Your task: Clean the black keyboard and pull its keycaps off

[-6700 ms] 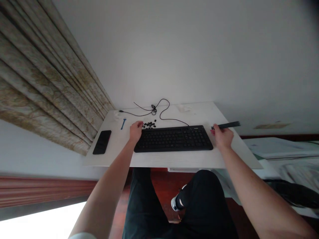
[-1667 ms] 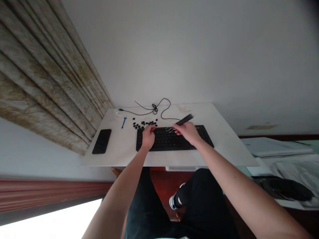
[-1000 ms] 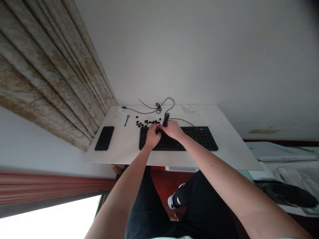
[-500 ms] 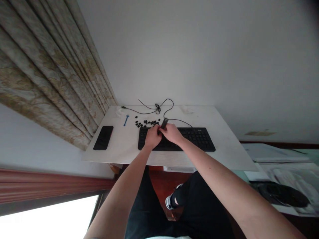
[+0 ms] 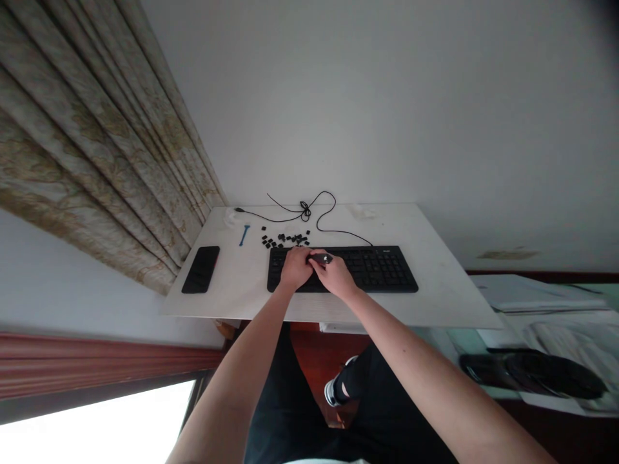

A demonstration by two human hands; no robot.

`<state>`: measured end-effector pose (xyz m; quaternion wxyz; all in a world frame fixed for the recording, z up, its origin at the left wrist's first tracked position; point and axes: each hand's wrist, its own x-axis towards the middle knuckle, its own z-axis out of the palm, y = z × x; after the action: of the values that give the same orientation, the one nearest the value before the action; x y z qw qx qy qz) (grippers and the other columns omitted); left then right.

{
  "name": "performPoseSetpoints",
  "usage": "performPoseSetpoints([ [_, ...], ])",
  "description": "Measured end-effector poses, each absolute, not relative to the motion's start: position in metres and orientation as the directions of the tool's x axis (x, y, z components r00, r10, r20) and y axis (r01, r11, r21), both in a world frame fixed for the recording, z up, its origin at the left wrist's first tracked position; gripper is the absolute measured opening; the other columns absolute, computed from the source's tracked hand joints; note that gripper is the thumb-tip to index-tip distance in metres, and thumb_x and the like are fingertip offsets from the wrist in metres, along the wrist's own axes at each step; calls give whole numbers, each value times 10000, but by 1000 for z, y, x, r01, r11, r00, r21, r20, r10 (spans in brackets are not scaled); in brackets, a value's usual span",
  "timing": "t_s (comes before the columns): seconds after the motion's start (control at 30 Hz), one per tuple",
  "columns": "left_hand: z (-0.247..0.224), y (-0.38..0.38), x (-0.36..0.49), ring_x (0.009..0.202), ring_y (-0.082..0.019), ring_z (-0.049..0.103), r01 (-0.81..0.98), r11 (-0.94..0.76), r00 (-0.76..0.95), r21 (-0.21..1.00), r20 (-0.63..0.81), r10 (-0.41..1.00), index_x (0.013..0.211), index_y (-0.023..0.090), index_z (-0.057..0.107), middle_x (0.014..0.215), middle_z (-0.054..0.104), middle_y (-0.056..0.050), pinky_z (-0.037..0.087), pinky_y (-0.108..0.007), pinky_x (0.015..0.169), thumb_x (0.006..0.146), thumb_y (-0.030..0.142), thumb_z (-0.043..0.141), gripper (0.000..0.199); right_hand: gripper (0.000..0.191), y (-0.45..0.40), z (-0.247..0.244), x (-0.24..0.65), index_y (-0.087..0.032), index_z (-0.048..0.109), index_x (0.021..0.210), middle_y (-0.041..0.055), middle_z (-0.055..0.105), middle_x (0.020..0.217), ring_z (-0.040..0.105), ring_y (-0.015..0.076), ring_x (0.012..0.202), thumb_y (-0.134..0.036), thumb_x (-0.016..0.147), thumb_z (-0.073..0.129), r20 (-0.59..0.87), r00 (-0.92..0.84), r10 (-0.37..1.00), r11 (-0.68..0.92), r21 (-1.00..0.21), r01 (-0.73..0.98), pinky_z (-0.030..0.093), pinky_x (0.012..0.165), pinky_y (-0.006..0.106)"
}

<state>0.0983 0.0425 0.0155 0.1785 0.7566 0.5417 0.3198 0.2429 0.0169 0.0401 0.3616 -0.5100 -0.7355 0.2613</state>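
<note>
A black keyboard [image 5: 387, 267] lies flat on the white table, and both hands are over its left half. My right hand [image 5: 336, 276] grips a short dark tool with a shiny metal end [image 5: 325, 258]; its exact kind does not show. That tool lies tilted low, its shiny end pointing right and its other end hidden by the fingers. Touching the right fingertips, my left hand [image 5: 296, 269] rests on the keyboard with curled fingers; what they pinch, if anything, is hidden. Several loose black keycaps [image 5: 271, 242] are scattered just behind the keyboard.
A black phone [image 5: 201, 269] lies at the table's left, with a blue double-ended tool [image 5: 244, 235] behind it. The keyboard's cable [image 5: 305, 210] runs along the back, bundled in a knot. Wall and curtain [image 5: 159, 161] border the table. Papers and a black object [image 5: 551, 374] lie at right.
The dark tool has tipped from pointing up and away to lying low toward the right. My right hand has turned and dropped slightly nearer me; my left hand has hardly moved.
</note>
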Motion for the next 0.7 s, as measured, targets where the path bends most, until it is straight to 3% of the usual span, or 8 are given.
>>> performPoseSetpoints([
  [0.2,12,44,99,1074,-267,636,672,-353,182,651,317,931,1039,200,715,1057,729,-96,487,-457,1015,801,28,562,331,174,38,58,241,-159,715,923,114,763,856,742,255,858,-289,930,600,148,-65,987,152,-707,691,540,768,303],
  [0.33,10,46,99,1077,-254,644,658,-337,151,673,320,935,1019,197,706,1055,725,-89,496,-436,1019,800,1,533,341,202,54,70,236,-162,707,788,123,761,841,734,256,826,-263,915,586,81,-89,993,120,-637,762,526,740,299],
  [0.47,9,46,98,1061,-250,647,654,-301,101,694,315,944,1036,188,689,1053,718,-98,499,-427,1007,806,-21,485,372,160,67,80,229,-161,711,770,117,752,793,728,260,840,-218,884,614,10,-127,992,108,-596,796,524,727,292],
  [0.57,9,45,98,1039,-261,648,663,-273,75,697,302,950,1049,182,674,1043,708,-115,506,-429,979,808,-18,478,369,149,71,82,229,-162,709,756,120,747,785,724,262,828,-204,874,628,-7,-204,979,163,-575,802,518,702,287],
  [0.7,10,46,99,1003,-292,647,698,-271,98,663,287,953,1078,163,663,1007,701,-133,514,-452,944,825,41,529,311,147,64,77,237,-164,717,814,118,755,837,722,258,819,-224,899,613,73,-325,943,309,-557,771,508,711,292],
])
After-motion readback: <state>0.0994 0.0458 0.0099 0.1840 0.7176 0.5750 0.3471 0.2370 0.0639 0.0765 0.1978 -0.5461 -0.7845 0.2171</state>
